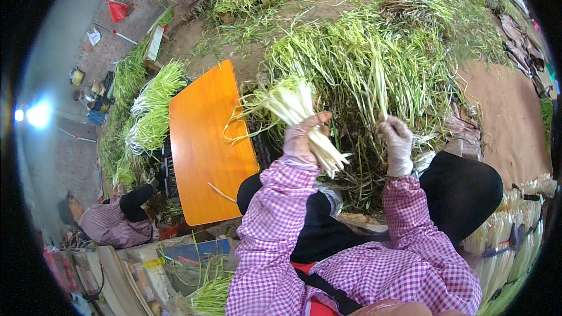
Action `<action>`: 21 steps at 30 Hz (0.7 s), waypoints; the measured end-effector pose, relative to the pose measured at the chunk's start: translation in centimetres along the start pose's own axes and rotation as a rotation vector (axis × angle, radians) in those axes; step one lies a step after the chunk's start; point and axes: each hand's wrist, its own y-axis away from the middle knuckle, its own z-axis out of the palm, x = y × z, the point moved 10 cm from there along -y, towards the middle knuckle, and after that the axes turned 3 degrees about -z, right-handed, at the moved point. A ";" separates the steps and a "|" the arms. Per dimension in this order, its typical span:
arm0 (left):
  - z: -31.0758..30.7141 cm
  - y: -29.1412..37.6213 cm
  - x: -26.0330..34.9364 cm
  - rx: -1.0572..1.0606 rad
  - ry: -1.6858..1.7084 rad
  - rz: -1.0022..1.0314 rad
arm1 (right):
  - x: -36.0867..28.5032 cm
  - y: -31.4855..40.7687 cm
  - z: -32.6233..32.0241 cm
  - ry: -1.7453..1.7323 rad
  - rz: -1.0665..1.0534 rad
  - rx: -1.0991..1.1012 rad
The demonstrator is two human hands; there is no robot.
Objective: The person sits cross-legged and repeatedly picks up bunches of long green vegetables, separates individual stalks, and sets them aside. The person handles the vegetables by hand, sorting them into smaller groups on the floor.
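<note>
My left hand [305, 138], in a thin pale glove, is closed around a bundle of white-stemmed leafy stalks [292, 101], whose cut white ends stick out below it. Some longer green leaves trail from the bundle over the orange board. To its right, my right hand [395, 134], in a whitish glove, grips the lower end of a few pale green stalks that stand up from the fist. Behind and below both hands spreads a large heap of long green leafy stalks [342, 61], with darker, withered leaves at its lower side.
At the left lies an orange board [210, 149] with one loose stalk [221, 192]. Beyond it are piled bundles [153, 109]; a person in a checked top [116, 224] sits at lower left. Brown sheeting [505, 114] lies right, above upright bundles of pale stalks [505, 237].
</note>
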 end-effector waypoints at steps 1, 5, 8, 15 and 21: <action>0.4 -0.1 -0.8 -0.012 -0.045 0.013 | 1.5 0.9 0.0 0.010 0.070 0.069; 1.4 -1.8 -4.1 -0.056 -0.106 0.032 | 0.0 3.4 3.3 0.532 -0.254 -0.123; 1.0 -3.0 -6.6 -0.059 -0.119 0.014 | -1.0 4.7 5.0 0.844 -0.423 -0.232; 1.1 -3.6 -9.0 -0.155 -0.132 0.013 | 2.8 4.0 3.5 0.458 0.191 -0.325; 2.5 -2.5 -8.9 -0.227 -0.262 0.011 | 3.9 4.6 3.6 -0.086 0.509 -0.295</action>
